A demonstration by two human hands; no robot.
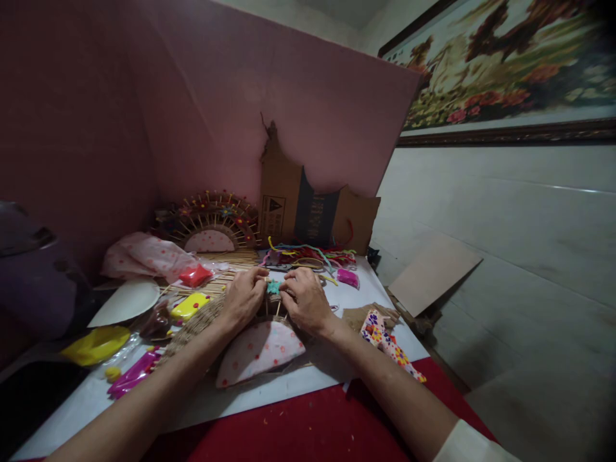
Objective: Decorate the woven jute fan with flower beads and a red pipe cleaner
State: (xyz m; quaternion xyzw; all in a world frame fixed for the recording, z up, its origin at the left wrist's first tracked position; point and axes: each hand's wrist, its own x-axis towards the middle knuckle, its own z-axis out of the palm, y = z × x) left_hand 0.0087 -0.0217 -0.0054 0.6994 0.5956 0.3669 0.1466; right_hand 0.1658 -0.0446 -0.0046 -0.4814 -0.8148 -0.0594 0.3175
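Half-round woven craft (202,324) on worktop (289,430), pers.'s hands over it.
Dotted cloth (262,351) nearest; then L hand (244,296) & R hand (308,301), fingers bent either side of teal flower (274,287), can't tell if pinching; beyond, pipe cleaners (308,251), 2nd craft (210,240) back L, cardboard (283,215) back ctr.

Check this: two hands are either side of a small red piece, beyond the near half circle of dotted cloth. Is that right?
No: the piece is teal, not red, as the head view shows. The left hand and right hand are either side of it, beyond the near half circle of dotted cloth.
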